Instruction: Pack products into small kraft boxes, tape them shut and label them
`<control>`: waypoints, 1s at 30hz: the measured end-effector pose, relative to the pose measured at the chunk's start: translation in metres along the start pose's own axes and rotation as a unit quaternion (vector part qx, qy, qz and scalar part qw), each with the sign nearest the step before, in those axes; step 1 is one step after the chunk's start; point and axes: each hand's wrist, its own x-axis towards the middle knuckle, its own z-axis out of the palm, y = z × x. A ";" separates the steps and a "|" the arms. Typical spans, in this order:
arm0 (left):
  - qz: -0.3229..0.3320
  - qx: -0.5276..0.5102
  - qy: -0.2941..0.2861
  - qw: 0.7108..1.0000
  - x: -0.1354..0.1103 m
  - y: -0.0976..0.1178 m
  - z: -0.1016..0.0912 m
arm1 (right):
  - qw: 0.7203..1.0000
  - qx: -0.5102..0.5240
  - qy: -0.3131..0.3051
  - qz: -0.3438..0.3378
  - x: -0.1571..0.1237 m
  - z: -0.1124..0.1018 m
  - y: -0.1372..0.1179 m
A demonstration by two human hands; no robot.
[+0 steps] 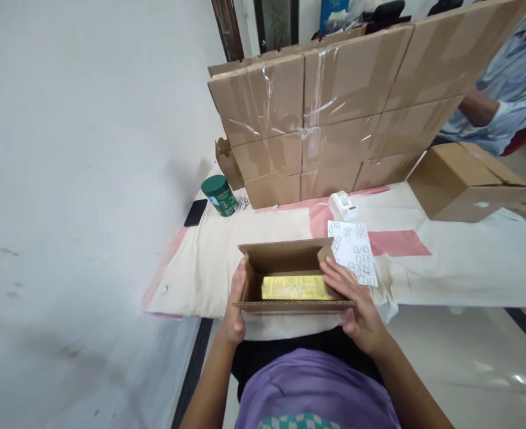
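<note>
Close in front of me is a small cardboard box (285,256), open at the top. A yellow carton (296,288) with printing lies inside it, along the near wall. My left hand (236,298) presses along the box's left side, with its fingers pointing up. On the opposite side, my right hand (356,301) holds the right end, its fingers over a folded flap and its thumb near the front corner. A sheet of paper (356,253) with small drawn rectangles lies just beyond my right hand. The underside of the box is hidden.
A tall panel of taped cardboard (345,122) stands at the back. A green tin (220,195) and a dark phone (195,213) are at the left. A white tape dispenser (343,205) and a larger box (461,185) lie right. A person's arm (481,107) shows behind.
</note>
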 end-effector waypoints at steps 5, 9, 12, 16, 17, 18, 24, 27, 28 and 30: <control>-0.001 -0.034 -0.073 0.997 0.024 0.025 -0.003 | 1.000 -0.022 -0.016 0.004 0.014 0.004 0.004; -0.109 -0.226 0.038 0.967 0.033 0.040 0.007 | 0.995 0.028 0.071 0.064 0.024 0.009 -0.001; -0.126 -0.258 0.040 0.957 0.039 0.043 0.012 | 0.989 0.083 0.094 0.076 0.031 0.012 -0.006; -0.120 -0.224 0.050 0.966 0.045 0.037 0.009 | 0.989 0.094 0.088 0.070 0.035 0.011 -0.003; -0.107 -0.199 0.051 0.973 0.045 0.035 0.008 | 0.990 0.088 0.085 0.069 0.034 0.011 -0.001; -0.090 -0.169 0.050 0.980 0.045 0.033 0.007 | 0.991 0.084 0.082 0.068 0.033 0.011 0.002; 0.016 -0.086 0.034 0.996 0.030 0.025 0.010 | 0.993 0.060 0.093 0.043 0.020 0.016 0.008; 0.040 -0.076 0.055 0.995 0.024 0.028 0.014 | 0.993 0.039 0.106 0.041 0.017 0.018 0.004; 0.036 -0.078 0.061 0.994 0.024 0.030 0.015 | 0.991 0.050 0.113 0.047 0.018 0.019 0.003; 0.014 -0.086 0.069 0.994 0.025 0.033 0.014 | 0.987 0.083 0.121 0.065 0.019 0.021 0.004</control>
